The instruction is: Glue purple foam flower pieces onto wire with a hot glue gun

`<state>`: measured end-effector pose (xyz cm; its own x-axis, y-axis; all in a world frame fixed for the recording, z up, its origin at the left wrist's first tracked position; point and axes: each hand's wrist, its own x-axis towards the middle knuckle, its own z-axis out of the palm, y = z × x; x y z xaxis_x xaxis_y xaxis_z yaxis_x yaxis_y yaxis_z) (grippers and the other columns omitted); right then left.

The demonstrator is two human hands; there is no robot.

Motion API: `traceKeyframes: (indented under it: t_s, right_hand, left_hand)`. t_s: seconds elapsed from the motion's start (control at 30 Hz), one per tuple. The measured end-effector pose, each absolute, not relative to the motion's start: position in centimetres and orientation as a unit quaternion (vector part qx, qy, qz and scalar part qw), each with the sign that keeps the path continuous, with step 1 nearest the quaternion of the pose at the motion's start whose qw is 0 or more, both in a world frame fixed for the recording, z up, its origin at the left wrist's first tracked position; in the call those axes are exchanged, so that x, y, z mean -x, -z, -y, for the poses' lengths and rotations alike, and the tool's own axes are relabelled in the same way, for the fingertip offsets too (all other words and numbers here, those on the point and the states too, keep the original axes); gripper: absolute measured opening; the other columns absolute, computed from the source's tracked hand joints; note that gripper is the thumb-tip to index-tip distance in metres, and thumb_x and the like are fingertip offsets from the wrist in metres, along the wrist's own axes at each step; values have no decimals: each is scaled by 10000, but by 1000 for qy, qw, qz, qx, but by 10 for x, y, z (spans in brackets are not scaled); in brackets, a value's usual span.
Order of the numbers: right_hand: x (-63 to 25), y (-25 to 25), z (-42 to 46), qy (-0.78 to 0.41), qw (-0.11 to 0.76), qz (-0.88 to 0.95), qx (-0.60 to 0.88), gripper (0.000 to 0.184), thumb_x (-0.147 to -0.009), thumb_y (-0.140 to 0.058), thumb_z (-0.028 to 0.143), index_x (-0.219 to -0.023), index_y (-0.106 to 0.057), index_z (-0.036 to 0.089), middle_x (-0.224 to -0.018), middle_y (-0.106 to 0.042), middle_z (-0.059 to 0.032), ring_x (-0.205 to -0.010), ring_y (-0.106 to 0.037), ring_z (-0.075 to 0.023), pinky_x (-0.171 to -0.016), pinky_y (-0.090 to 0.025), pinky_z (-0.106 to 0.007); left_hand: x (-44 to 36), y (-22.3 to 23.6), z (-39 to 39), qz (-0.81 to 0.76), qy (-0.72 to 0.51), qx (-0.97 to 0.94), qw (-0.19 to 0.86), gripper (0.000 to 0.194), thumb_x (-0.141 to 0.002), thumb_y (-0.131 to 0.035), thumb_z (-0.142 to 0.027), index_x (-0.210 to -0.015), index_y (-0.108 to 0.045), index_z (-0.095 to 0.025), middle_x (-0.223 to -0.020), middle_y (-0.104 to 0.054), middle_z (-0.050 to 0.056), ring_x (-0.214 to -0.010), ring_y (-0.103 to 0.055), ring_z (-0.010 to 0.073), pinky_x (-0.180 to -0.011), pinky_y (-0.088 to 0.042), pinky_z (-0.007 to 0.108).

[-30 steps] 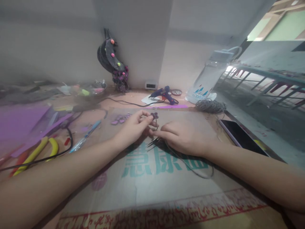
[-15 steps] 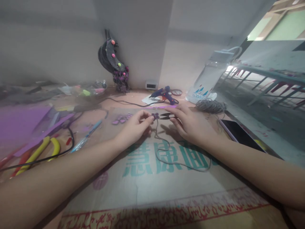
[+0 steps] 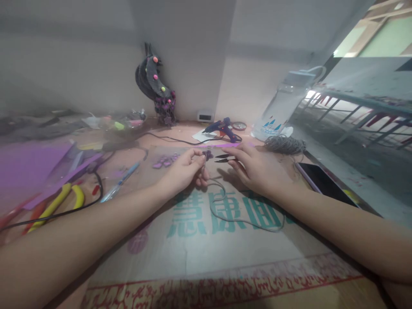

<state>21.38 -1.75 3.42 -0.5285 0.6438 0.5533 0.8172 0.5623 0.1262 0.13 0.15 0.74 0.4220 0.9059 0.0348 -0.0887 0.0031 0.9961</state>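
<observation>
My left hand [image 3: 191, 166] pinches a small purple flower-shaped piece [image 3: 207, 154] by a grey cord. From its fingers the grey cord [image 3: 236, 220] runs down and loops over the printed sheet [image 3: 154, 262]. Just to the right, my right hand [image 3: 249, 165] is closed around small dark snips [image 3: 222, 158], whose two pointed blades are apart and aim at the flower piece without touching it. The handles are hidden in my palm. Several more purple pieces [image 3: 165, 161] lie on the sheet beyond my left forearm.
A blue glue gun [image 3: 222, 128] rests near the wall beside a water bottle [image 3: 278, 107]. A grey cord bundle [image 3: 285, 144] and a phone [image 3: 325, 182] lie right. Left are a pen [image 3: 120, 182], yellow-handled pliers [image 3: 53, 206] and purple sheets [image 3: 35, 163]. A decorated crescent [image 3: 154, 81] leans against the wall.
My left fingers have shifted their grip, and the cord below the flower piece is now gathered against them. The flower piece has moved slightly left. My right hand has barely moved.
</observation>
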Motion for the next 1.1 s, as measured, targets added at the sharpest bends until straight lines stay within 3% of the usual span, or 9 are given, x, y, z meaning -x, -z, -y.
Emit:
traceKeyframes:
  t_s: [0.53,1.1]
  right_hand:
    - [-216,-34,18,242,235,871,358,309,-965,-459,233,-1203,-609,107,-891,-654,-118,-752,-596,-181,-646,-487,-295]
    - [-211,-35,19,264,205,861,384,348,-956,-457,225,-1253,-592,102,-888,-641,-119,-731,-573,-181,-622,-465,-285]
  left_hand:
    - [1,-5,3,-374,-377,-638,558,270,-896,-534,-468,-949,-438,-221,-580,-635,-34,-463,-622,128,-407,-418,170]
    - [-1,-10,2,-405,-369,-620,562,210,-921,-503,-407,-943,-445,-206,-540,-635,-26,-422,-618,126,-374,-390,155]
